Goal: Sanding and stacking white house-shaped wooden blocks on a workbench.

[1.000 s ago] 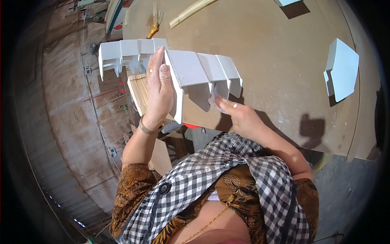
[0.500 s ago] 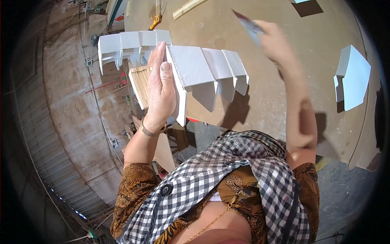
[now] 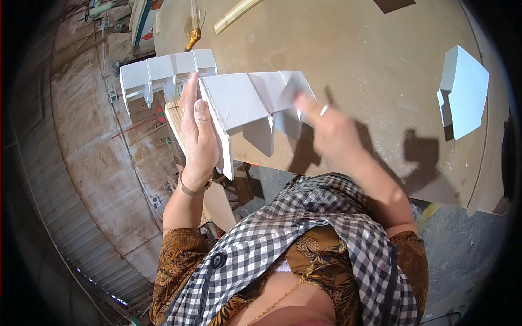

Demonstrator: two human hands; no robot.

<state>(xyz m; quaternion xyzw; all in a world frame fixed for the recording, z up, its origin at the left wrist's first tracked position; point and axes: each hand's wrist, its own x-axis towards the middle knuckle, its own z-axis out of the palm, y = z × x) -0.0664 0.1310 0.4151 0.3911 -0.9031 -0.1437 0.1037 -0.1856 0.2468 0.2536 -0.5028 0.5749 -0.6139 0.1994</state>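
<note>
A white piece [image 3: 228,100] with several stepped, angled sections stands on the tan tabletop [image 3: 375,60]. My left hand [image 3: 200,133] lies flat against its left side panel, fingers stretched out and thumb raised along the edge. My right hand [image 3: 331,127] is closed on a thin flat grey piece [image 3: 292,91], blurred by motion, over the right-hand sections of the white piece. I cannot make out whether that piece is a scraper or a sanding sheet. A similar stepped white piece [image 3: 136,76] stands just beyond my left hand.
Light wooden strips [image 3: 174,122] sit beside my left hand. Farther back lie a wooden strip [image 3: 234,16] and a stick with a yellow-brown end [image 3: 193,39]. A white angular block [image 3: 470,98] stands at the right, near the table edge.
My right hand has swung down and left from above the table, bringing the thin flat piece to the white piece. My left hand stays against the side panel; the whole view has shifted slightly.
</note>
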